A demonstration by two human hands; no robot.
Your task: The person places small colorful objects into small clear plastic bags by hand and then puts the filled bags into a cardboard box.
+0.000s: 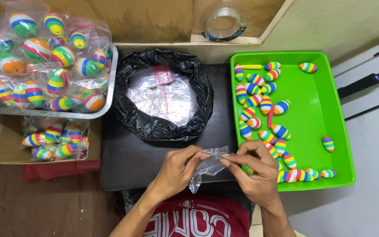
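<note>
My left hand (178,169) and my right hand (253,169) both pinch the top of a small clear plastic bag (207,167), which hangs between them above a dark table (123,153). Nothing shows inside the bag. Just right of my right hand stands a green tray (325,114) with several striped, egg-shaped floats (259,107) lying along its left side and front edge.
A black bag (163,125) holding clear plastic bags sits at the middle back. A metal tray (106,105) at the left is piled with bagged striped floats, with a cardboard box (5,140) of more below it. A tape roll (224,22) rests on the ledge behind.
</note>
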